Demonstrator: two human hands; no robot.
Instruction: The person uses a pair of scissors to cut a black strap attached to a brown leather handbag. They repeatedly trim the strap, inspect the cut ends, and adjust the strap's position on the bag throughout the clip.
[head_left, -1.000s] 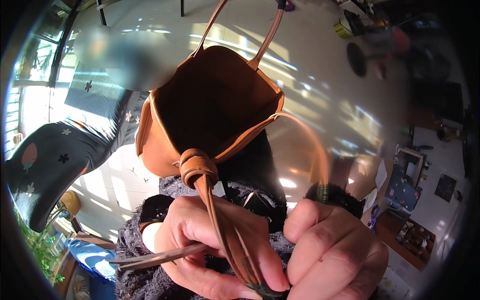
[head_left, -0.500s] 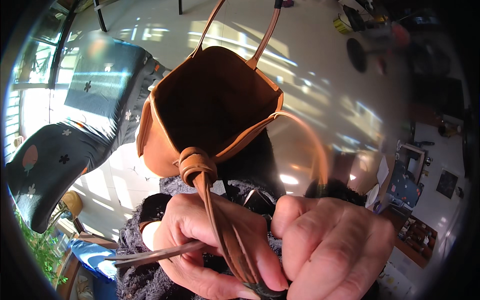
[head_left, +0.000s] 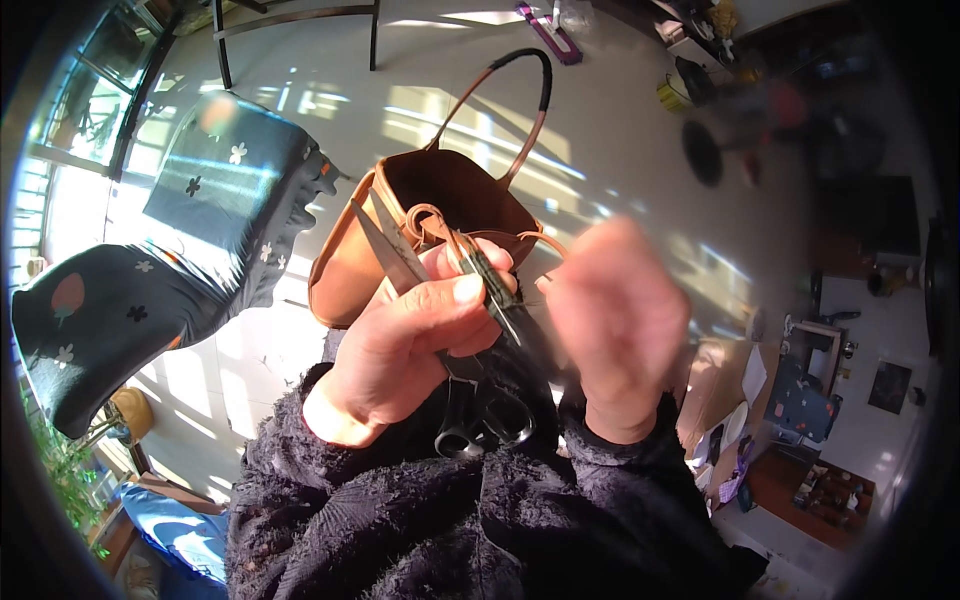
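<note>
A brown leather handbag (head_left: 345, 270) stands in front of me, its mouth gaping. My left hand (head_left: 400, 335) pinches one of its handles (head_left: 491, 280) between thumb and fingers, where a dark green-black wrapping covers the leather. The same hand also keeps a pair of scissors (head_left: 385, 245): the parted blades point up and left, and the black finger loops hang below the palm. Close by on the right, my right hand (head_left: 620, 315) is blurred but looks closed; what it holds, if anything, is hidden. The far handle (head_left: 546, 75) arches up, partly wrapped in black.
A chaise with a dark flowered cover (head_left: 225, 170) stands at the left, with a green plant (head_left: 65, 490) and blue cloth (head_left: 180, 535) below it. A purple-edged mop head (head_left: 550, 35) lies on the sunlit floor. A cardboard box (head_left: 705, 385) is at the right.
Both hands have moved up and away from me, bringing the held handle toward the bag's mouth. The bag now appears farther off, and the scissors are more fully visible.
</note>
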